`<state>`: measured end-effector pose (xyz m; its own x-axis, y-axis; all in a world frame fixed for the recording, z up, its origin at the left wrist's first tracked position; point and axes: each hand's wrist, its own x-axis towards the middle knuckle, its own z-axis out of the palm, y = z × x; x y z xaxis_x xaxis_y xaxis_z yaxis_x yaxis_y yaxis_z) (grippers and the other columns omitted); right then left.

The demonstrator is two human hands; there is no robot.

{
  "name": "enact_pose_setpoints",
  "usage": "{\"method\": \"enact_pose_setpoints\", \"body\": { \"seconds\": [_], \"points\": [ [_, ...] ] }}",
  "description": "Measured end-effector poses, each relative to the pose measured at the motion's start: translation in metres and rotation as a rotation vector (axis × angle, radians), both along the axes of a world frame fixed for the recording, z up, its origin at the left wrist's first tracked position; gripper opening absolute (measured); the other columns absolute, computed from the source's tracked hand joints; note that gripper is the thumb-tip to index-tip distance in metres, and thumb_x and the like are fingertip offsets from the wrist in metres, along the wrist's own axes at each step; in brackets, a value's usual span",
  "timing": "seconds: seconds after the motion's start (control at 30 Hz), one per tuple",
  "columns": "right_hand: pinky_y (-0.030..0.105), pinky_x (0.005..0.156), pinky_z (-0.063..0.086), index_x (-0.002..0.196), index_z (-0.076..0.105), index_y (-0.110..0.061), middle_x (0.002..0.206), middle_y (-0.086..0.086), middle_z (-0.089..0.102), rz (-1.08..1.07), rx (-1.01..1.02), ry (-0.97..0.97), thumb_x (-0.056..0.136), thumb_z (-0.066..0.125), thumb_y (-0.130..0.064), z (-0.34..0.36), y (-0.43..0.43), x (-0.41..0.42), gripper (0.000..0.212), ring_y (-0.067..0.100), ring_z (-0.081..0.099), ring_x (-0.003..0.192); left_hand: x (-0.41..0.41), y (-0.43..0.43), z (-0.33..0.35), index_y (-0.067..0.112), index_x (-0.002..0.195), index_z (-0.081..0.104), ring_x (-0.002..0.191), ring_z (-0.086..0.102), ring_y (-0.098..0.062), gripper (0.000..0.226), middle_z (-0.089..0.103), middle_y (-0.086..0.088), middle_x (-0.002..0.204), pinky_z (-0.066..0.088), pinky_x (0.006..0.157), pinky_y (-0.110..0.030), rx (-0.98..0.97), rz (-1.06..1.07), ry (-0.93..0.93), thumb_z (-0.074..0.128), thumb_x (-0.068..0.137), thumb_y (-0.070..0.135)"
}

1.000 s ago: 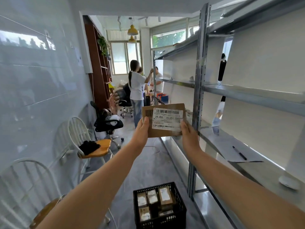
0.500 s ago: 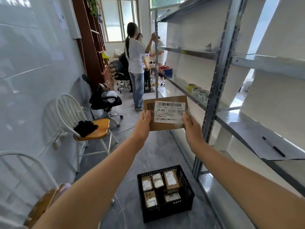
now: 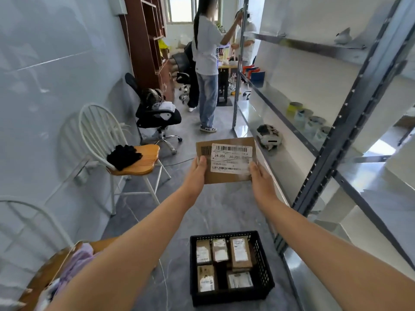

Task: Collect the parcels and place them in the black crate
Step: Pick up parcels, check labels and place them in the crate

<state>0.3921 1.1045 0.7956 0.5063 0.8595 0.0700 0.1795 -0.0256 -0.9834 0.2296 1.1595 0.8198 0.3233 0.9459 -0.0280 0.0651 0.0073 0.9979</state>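
**Cardboard parcel held up, crate part-filled**

Head view: a brown parcel with a white label is held upright above and beyond the black crate, well apart from it. The left hand grips its left edge, thumb on the front; the right hand grips the right edge. Five packed parcels lie in the crate, with room left. This one has yet to go down. Metal shelving stands right of the crate, a white chair to its left, and a standing person far beyond. The way down looks unobstructed.

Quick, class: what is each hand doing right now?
Left hand: holds the parcel by its left edge.
Right hand: holds the parcel by its right edge.
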Motion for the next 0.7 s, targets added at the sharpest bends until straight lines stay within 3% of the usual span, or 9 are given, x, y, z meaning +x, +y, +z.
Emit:
{"method": "enact_pose_setpoints", "body": {
  "seconds": [0.07,0.13,0.2,0.27,0.43,0.53,0.57,0.63,0.7],
  "points": [
    [0.028,0.087,0.046,0.096,0.060,-0.053,0.100,-0.018,0.064,0.030,-0.002,-0.007,0.094,0.038,-0.045,-0.004,0.025,0.011,0.023,0.005,0.059,0.099,0.009,0.021,-0.005,0.014,0.132,0.046,0.109,0.054,-0.008,0.040,0.058,0.003,0.122,0.038,0.084,-0.014,-0.005,0.012,0.014,0.022,0.105,0.031],
    [0.030,0.086,0.046,0.088,0.060,-0.048,0.098,-0.015,0.065,0.036,-0.026,-0.011,0.095,0.038,-0.043,-0.016,0.043,0.020,0.023,0.008,0.060,0.097,0.017,0.037,-0.018,0.019,0.129,0.047,0.105,0.054,-0.002,0.038,0.060,0.008,0.117,0.037,0.082,-0.013,-0.019,0.005,0.019,0.023,0.105,0.033],
    [0.031,0.086,0.046,0.091,0.061,-0.037,0.102,-0.006,0.065,0.017,-0.057,0.019,0.097,0.039,-0.040,-0.033,0.057,0.029,0.023,0.013,0.059,0.097,0.023,0.052,-0.036,0.022,0.130,0.047,0.105,0.053,-0.001,0.039,0.060,0.012,0.114,0.036,0.090,-0.019,-0.073,0.000,0.026,0.024,0.104,0.037],
    [0.025,0.081,0.044,0.107,0.062,-0.028,0.103,-0.005,0.064,-0.008,-0.098,0.057,0.098,0.038,-0.038,-0.050,0.065,0.036,0.028,0.012,0.058,0.097,0.030,0.065,-0.054,0.024,0.136,0.045,0.113,0.051,-0.007,0.043,0.058,0.010,0.120,0.033,0.100,-0.027,-0.132,-0.011,0.060,0.026,0.102,0.044],
    [-0.001,0.061,0.040,0.103,0.061,-0.025,0.093,-0.012,0.063,-0.044,-0.176,0.087,0.099,0.041,-0.031,-0.095,0.073,0.046,0.022,-0.005,0.055,0.084,0.044,0.094,-0.106,0.030,0.133,0.045,0.109,0.055,-0.004,0.039,0.061,0.015,0.115,0.034,0.096,-0.025,-0.195,-0.102,0.083,0.038,0.098,0.046],
    [0.009,0.076,0.044,0.114,0.060,-0.021,0.101,-0.009,0.065,-0.039,-0.272,0.114,0.099,0.040,-0.034,-0.147,0.072,0.048,0.028,0.002,0.059,0.090,0.050,0.105,-0.158,0.033,0.132,0.044,0.108,0.055,-0.004,0.038,0.061,0.014,0.117,0.038,0.088,-0.020,-0.288,-0.118,0.103,0.044,0.096,0.046],
    [0.012,0.076,0.045,0.112,0.060,-0.024,0.101,-0.009,0.066,-0.028,-0.297,0.120,0.098,0.040,-0.035,-0.167,0.072,0.049,0.026,0.000,0.061,0.090,0.052,0.107,-0.180,0.033,0.132,0.044,0.108,0.056,-0.005,0.038,0.062,0.012,0.119,0.041,0.082,-0.016,-0.304,-0.122,0.110,0.045,0.096,0.046],
    [0.006,0.065,0.043,0.101,0.060,-0.030,0.093,-0.015,0.065,-0.017,-0.347,0.139,0.098,0.041,-0.034,-0.215,0.071,0.053,0.019,-0.012,0.059,0.080,0.055,0.106,-0.235,0.032,0.133,0.043,0.105,0.059,-0.004,0.040,0.061,0.007,0.124,0.047,0.073,-0.013,-0.379,-0.133,0.131,0.046,0.095,0.046],
    [0.007,0.061,0.041,0.106,0.060,-0.027,0.090,-0.020,0.062,-0.030,-0.408,0.134,0.098,0.043,-0.034,-0.270,0.065,0.061,0.020,-0.012,0.057,0.079,0.060,0.098,-0.294,0.025,0.141,0.036,0.112,0.059,-0.012,0.053,0.055,0.000,0.135,0.052,0.086,-0.024,-0.495,-0.125,0.157,0.047,0.094,0.048]
  ]
}}
